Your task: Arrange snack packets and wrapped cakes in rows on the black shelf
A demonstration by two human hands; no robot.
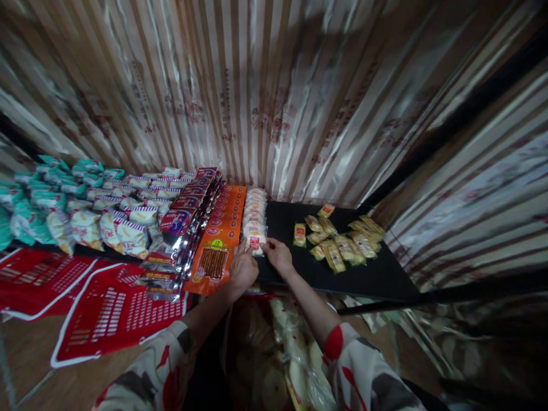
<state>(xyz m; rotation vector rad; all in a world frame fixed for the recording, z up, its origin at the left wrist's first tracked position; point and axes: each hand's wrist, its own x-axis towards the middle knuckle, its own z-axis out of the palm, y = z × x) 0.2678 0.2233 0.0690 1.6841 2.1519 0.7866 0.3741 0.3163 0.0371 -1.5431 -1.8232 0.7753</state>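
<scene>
A row of small white snack packets point(256, 211) runs from the back of the black shelf to its front. My left hand point(244, 267) and my right hand point(279, 256) pinch the nearest packet point(255, 244), which has a red label, from either side. Just left of the row, orange snack bags point(229, 220) lie overlapped; the front one shows brown sticks, and my left wrist passes over its edge. Right of my right hand, several small yellow packets point(342, 248) lie loosely grouped, with one yellow packet point(299, 234) apart from them.
Dark shiny packs point(188, 222), white striped bags point(131, 234) and teal bags point(32, 220) fill the left of the shelf point(308, 274). Red baskets point(111, 319) are on the floor. Bagged pale food point(261, 365) sits below me. A curtain point(274, 103) hangs behind; a dark post point(445, 125) slants at right.
</scene>
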